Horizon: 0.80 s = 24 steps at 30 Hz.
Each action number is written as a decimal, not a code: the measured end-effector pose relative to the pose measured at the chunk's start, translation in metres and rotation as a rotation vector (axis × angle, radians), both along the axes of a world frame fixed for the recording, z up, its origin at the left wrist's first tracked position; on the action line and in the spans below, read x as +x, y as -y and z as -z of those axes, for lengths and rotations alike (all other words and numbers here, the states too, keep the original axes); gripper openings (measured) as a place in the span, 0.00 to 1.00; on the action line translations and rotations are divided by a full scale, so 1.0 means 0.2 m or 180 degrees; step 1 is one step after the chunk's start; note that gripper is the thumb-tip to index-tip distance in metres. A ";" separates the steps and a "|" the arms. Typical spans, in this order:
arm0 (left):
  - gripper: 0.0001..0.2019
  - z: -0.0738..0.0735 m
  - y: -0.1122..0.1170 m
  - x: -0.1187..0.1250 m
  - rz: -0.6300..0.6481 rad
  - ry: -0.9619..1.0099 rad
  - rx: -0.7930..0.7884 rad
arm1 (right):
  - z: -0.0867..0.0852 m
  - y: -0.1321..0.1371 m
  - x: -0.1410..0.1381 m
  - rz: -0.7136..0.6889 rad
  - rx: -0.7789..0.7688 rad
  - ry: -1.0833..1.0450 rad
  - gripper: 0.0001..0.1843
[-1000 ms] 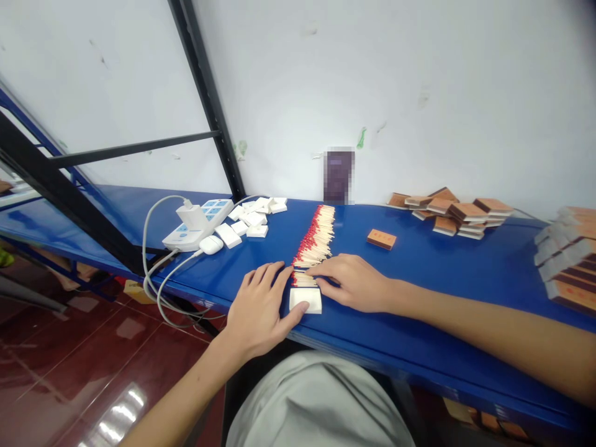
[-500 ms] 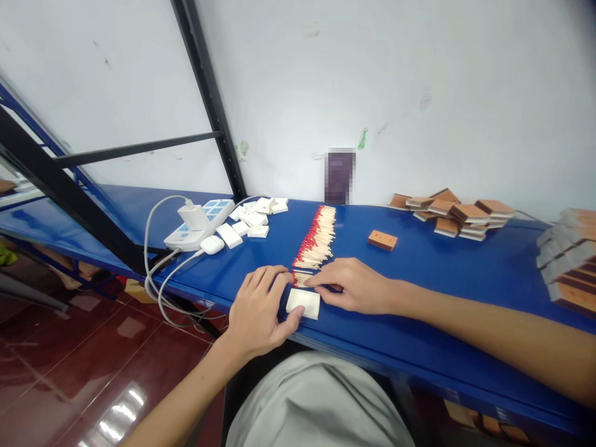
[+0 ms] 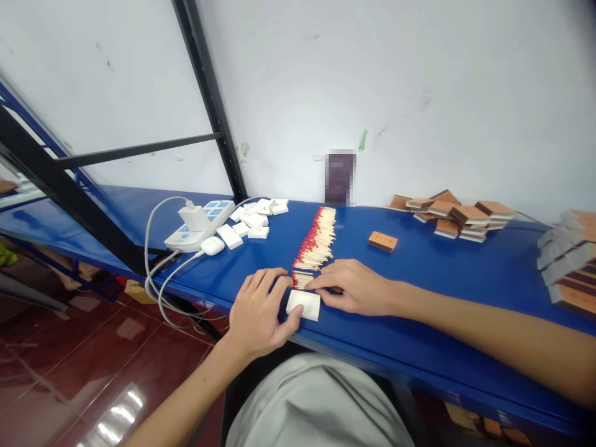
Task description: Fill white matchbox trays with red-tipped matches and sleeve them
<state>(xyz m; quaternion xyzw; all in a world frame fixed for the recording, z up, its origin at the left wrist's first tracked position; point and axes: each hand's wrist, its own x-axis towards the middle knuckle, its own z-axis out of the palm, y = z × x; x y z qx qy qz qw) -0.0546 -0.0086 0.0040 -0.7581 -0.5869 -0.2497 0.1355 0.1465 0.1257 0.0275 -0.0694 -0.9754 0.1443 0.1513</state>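
A small batch of matches point(image 3: 303, 280) with red heads to the left lies on the blue table, between my two hands. Just in front of it sits a white matchbox tray point(image 3: 310, 306). My left hand point(image 3: 261, 307) has its fingers apart, the forefinger at the match heads and the thumb resting on the tray. From the other side, my right hand point(image 3: 350, 287) touches the bare match ends with its forefinger; its thumb is apart from that finger, close to the tray's right edge. Behind the batch runs a long row of matches point(image 3: 319, 239).
More white trays point(image 3: 254, 220) are heaped at the back left, beside a power strip point(image 3: 200, 226) with cables. One orange matchbox point(image 3: 382, 241) lies right of the row. Piled matchboxes point(image 3: 470, 215) stand behind, and stacked matchboxes point(image 3: 572, 267) at far right.
My right forefinger has drawn slightly back to the right along the small batch, so more of the matches show. My left hand and the tray stay put.
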 end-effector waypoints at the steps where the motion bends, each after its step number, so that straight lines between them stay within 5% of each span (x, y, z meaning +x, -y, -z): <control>1: 0.16 0.00 0.00 0.00 -0.0013 0.0007 0.0008 | 0.00 0.00 0.00 -0.0003 0.0033 0.0002 0.15; 24: 0.13 0.01 0.00 0.01 0.0045 -0.0007 0.0076 | 0.02 0.00 0.00 0.0037 0.0092 -0.0156 0.15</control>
